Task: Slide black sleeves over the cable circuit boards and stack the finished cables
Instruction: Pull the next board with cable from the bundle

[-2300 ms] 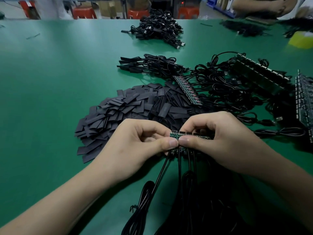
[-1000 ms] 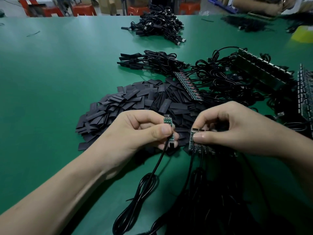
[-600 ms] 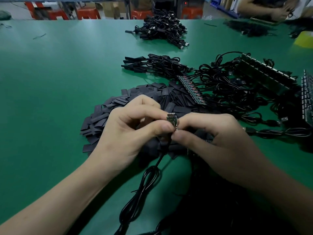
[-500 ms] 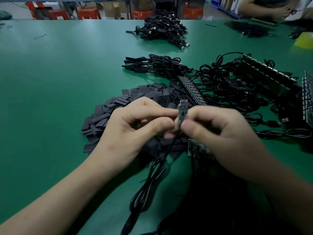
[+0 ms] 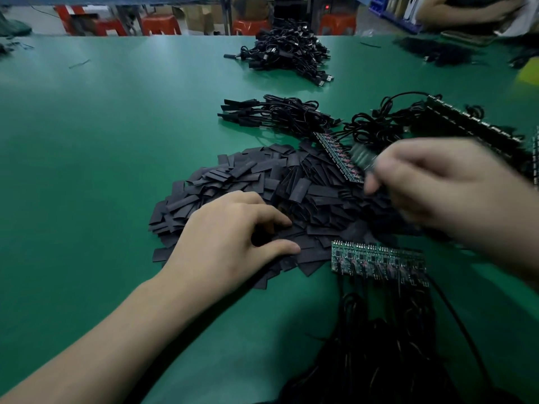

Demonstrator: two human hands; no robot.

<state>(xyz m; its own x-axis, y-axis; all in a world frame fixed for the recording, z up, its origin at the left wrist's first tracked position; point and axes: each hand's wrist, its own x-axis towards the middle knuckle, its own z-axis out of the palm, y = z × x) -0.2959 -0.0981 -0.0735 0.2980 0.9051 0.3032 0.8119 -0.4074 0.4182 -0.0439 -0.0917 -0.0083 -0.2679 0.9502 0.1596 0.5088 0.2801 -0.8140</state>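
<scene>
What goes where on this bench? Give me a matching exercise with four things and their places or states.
Things:
1. left hand
2. right hand
3. nearest row of bare green circuit boards
4. bundle of sleeved cables

Places or states:
A. just beyond the pile of black sleeves, farther from the person
B. motion-blurred, above the pile's right side
C. fingertips resting on the pile
D. lying on the green table at the pile's near edge

Pairs: 1-C, 2-B, 3-D, 4-A

Blurred right hand (image 5: 431, 182), grip unclear
</scene>
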